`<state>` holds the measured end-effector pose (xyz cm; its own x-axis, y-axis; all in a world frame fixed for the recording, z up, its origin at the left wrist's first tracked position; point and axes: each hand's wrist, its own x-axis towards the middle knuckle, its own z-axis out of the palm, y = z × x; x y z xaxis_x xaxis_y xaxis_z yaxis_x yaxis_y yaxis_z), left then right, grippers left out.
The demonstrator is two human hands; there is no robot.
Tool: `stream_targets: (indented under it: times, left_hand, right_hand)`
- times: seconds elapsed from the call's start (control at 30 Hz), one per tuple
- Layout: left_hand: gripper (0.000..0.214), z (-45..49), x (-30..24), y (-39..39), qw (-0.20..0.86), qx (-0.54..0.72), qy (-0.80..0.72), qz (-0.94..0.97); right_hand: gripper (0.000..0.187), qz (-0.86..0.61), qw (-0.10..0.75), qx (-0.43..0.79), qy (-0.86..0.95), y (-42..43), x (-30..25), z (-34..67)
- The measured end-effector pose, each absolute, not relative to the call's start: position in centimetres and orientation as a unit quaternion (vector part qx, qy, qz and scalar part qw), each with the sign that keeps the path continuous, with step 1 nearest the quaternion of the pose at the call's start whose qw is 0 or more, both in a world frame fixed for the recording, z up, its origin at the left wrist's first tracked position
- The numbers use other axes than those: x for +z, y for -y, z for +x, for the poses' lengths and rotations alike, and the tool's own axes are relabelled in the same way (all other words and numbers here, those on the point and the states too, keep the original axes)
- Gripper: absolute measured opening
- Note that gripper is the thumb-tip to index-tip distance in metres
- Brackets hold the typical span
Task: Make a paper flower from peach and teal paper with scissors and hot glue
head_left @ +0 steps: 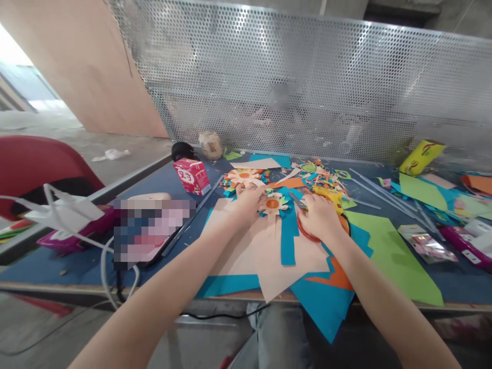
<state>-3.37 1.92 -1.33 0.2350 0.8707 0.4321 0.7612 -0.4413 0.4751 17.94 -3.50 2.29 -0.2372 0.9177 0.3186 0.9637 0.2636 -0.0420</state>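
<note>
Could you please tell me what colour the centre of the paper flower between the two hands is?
Orange, ringed by pale cream petals; the paper flower shows only in the head view.

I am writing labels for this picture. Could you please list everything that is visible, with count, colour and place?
paper flower: one, cream with orange centre, between the hands
second paper flower: one, cream and orange, behind the left hand
scissors: one, red handles, under the right hand
small carton: one, red, left of centre
paper sheets: many, green, blue, orange, cream, across the table
table: one, blue top
left hand: beside the flower
right hand: on the scissors
</note>
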Motion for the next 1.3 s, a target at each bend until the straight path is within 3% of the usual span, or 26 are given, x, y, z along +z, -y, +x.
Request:
stream_targets:
  times: [0.13,0.27,0.4,0.53,0.73,0.93,1.13,1.3]
  left_hand:
    - [0.019,-3.0,-0.1,-1.6,0.134,0.443,-0.504,0.729]
    - [0.025,-2.3,0.2,-0.8,0.355,0.463,-0.424,0.693]
    - [0.027,-2.2,0.6,0.4,0.429,0.399,-0.4,0.705]
    - [0.024,-2.7,1.4,0.9,0.404,0.338,-0.391,0.754]
    - [0.018,-2.9,1.7,1.0,0.306,0.347,-0.384,0.799]
    - [0.02,-3.4,1.0,0.0,0.398,0.367,-0.366,0.757]
    - [0.021,-4.7,0.0,-1.9,0.366,0.431,-0.459,0.685]
    - [0.022,-5.0,-0.3,-1.5,0.379,0.377,-0.509,0.674]
  right_hand:
    - [0.036,-0.554,0.252,-0.003,0.794,3.2,1.9,17.8]
    - [0.051,-0.478,0.378,0.136,0.781,3.1,1.7,17.8]
    - [0.018,-0.432,0.439,0.251,0.747,2.7,1.3,17.8]
    - [0.015,-0.417,0.454,0.312,0.723,2.3,1.3,17.8]
    - [0.018,-0.429,0.397,0.275,0.764,2.6,1.4,17.4]
    - [0.018,-0.462,0.399,0.254,0.75,2.1,2.0,16.7]
    - [0.019,-0.577,0.201,0.122,0.782,0.3,2.8,15.8]
    - [0.018,-0.606,0.14,0.111,0.776,-0.6,2.4,14.4]
